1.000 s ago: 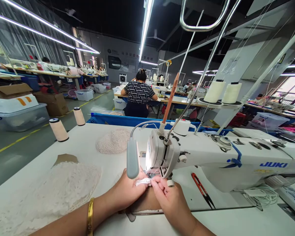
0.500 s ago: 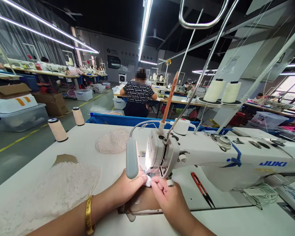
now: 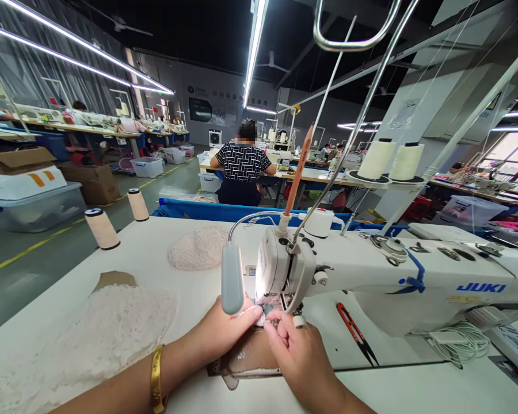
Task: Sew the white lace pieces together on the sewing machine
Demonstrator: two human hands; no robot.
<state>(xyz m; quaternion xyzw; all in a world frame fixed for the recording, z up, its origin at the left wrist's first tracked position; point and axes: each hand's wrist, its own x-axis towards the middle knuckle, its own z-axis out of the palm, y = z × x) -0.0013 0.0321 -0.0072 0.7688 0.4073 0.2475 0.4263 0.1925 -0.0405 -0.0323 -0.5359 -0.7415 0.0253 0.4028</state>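
Observation:
A small piece of white lace fabric (image 3: 260, 318) lies at the needle area of a white sewing machine (image 3: 280, 264), partly covered by my fingers. My left hand (image 3: 228, 322) grips it between thumb and fingers from the left. Just right of it, my right hand (image 3: 296, 342) is closed, thumb against the curled fingers, pinching the fabric's near edge. A grey lamp (image 3: 232, 279) on a bendy neck hangs in front of the left fingertips. Under the hands is a brown-covered plate (image 3: 254, 352).
Red-handled thread snips (image 3: 354, 330) lie right of my right hand. Lace pieces (image 3: 112, 322) are spread on the left of the table (image 3: 190, 391). Two thread cones (image 3: 102, 229) stand at the left edge. A pencil (image 3: 300, 169) sticks up from the machine. Ahead, a person (image 3: 244, 161) sits working.
The white fabric has shifted and flattened toward the left under my left thumb. My left thumb has edged slightly right; my right hand has hardly moved.

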